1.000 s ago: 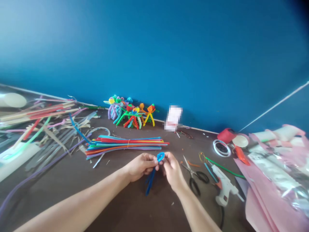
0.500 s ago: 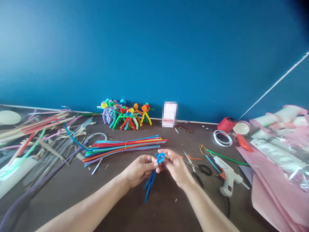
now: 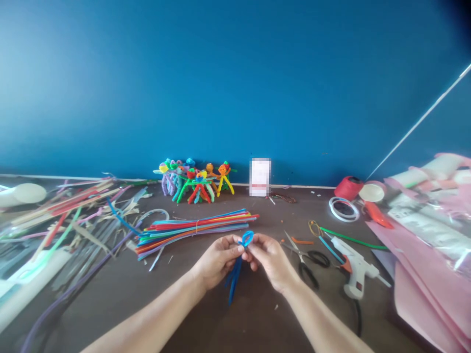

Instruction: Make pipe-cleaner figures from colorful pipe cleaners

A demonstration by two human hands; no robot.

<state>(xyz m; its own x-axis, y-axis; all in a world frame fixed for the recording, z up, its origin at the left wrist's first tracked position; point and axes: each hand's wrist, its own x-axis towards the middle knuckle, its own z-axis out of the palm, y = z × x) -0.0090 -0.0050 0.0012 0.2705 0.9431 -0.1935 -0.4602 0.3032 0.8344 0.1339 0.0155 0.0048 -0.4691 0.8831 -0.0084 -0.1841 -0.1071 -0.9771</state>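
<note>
Blue pipe cleaners [image 3: 234,282], bent into a small loop at the top with loose ends hanging down, are between my two hands above the dark table. My left hand [image 3: 222,260] pinches them just below the loop, thumb and fingers pressed together. From the other side, my right hand [image 3: 268,257] grips beside the loop with thumb and forefinger. Left of my hands lies a tied bundle of coloured pipe cleaners [image 3: 195,228]. Scissors with black handles [image 3: 307,260] rest on the table right of my right hand.
Small pipe-cleaner figures [image 3: 196,181] stand along the blue wall. A white glue gun [image 3: 355,264], red thread spool [image 3: 348,188], white rings [image 3: 344,209] and pink sheets [image 3: 423,289] are at the right. Loose strips [image 3: 81,215] clutter the left.
The whole view has shifted slightly, with table items appearing farther right. My right thumb and forefinger have closed in beside the blue loop; my left hand keeps its pinch.
</note>
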